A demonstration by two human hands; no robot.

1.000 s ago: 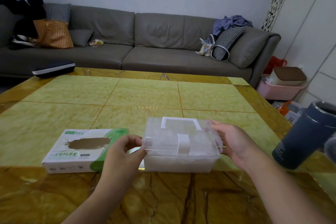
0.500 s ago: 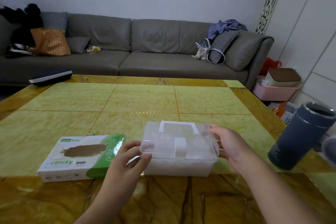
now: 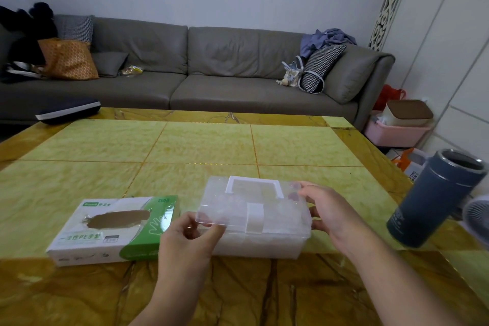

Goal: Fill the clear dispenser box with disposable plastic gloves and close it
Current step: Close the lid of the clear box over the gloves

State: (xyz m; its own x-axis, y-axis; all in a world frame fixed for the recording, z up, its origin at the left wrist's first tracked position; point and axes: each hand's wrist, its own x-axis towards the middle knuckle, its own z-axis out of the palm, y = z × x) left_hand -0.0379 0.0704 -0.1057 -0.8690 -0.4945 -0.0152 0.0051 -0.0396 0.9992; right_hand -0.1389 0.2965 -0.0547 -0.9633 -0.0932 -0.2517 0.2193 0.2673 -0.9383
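The clear box (image 3: 254,222) sits on the near part of the surface (image 3: 185,145), its body packed with whitish gloves (image 3: 264,242) that show through the walls. Its lid (image 3: 238,206) lies over the top, with a white latch (image 3: 255,217) at the front edge and a white-framed slot (image 3: 255,186) toward the back; the lid's near left corner looks slightly raised off the body.

The left hand (image 3: 190,241) pinches that near left corner of the lid between thumb and fingers. The right hand (image 3: 328,209) holds the box's right end, fingers curled over the top edge and thumb against the side.

Just left of the box, close beside it, lies a white and green carton (image 3: 113,227) with a torn oval opening on top. To the right, well apart, a dark blue tumbler (image 3: 434,201) stands near the surface's edge. Beyond the surface runs a grey sofa (image 3: 211,69).
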